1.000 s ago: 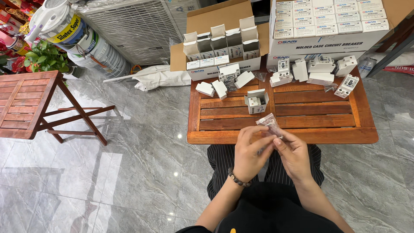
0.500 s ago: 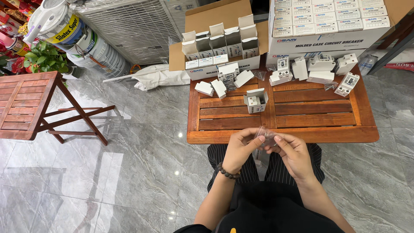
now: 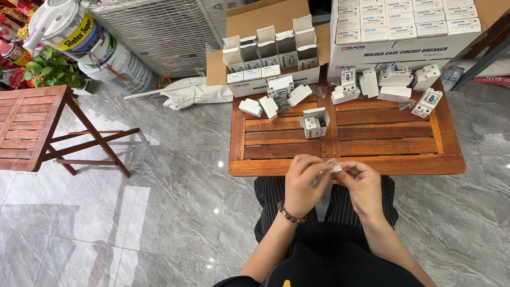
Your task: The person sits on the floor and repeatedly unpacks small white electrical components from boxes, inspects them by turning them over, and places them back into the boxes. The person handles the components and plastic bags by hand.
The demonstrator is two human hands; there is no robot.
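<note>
**Bright, Even Light With Floor Glare**

The scene was lit brightly and evenly. Small glare spots were seen on the polished floor (image 3: pixel 159 212) toward 9 o'clock, with pale reflected streaks toward 7 o'clock. Soft shadows were cast beneath the low wooden table (image 3: pixel 345 138). Focus was kept sharp centrally; slight wide-angle bending was noted at the edges.
</note>
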